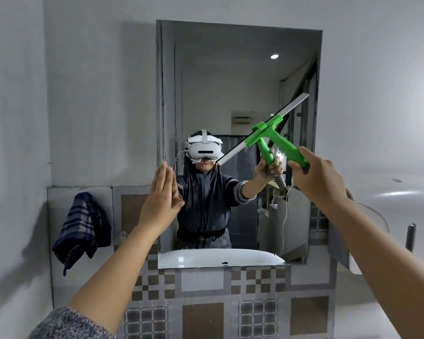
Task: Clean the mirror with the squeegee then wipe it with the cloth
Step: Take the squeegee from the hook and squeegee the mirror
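Grey knit sleeve (69, 324) at lower left sits closest to the lens, bare forearm running up from it. Further left on the wall, a dark checked cloth (80, 228) hangs against the tiled ledge, well apart from both hands and untouched; wiping stage not yet begun by the look of it. Left hand (160, 204) is flat and open, fingers together and pointing up, palm pressed against or just at the left edge of the mirror (230, 81); contact looks likely but cannot be confirmed. Mirror glass shows a person in a white headset and the rim of a white sink (220, 258) along its bottom edge. Dark streaks or worn silvering run down the left margin of the glass; cannot tell whether that is dirt or damage. Moving right: green squeegee (267, 129), blade slanted from lower left to upper right across the right half of the mirror, blade meeting its own reflection, so it appears to rest on the glass. Right hand (318, 179) is closed around the green handle. Judgement: squeegee pass is in hand, mid-mirror; no clear wet or cleared band visible, so the share finished is uncertain. Remaining: the rest of the squeegee strokes, then the cloth.
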{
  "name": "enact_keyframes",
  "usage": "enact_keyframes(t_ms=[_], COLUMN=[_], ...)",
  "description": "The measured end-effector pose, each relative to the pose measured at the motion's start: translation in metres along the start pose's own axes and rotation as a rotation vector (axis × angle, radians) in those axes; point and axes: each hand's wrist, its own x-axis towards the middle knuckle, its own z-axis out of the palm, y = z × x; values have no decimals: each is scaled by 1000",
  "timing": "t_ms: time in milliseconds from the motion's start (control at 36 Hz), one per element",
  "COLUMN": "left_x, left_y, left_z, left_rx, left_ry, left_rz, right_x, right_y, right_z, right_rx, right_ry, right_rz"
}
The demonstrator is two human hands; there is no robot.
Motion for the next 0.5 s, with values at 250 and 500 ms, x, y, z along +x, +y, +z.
enact_keyframes(t_ms=[250, 500], left_x=[-7, -12], left_y=[1, -5], left_z=[6, 4], left_rx=[3, -32], left_ry=[13, 14], left_rz=[-2, 22], right_x=[-39, -64], right_y=[-7, -39], right_z=[14, 31], right_rx=[162, 378], right_ry=[28, 104], right_rz=[142, 322])
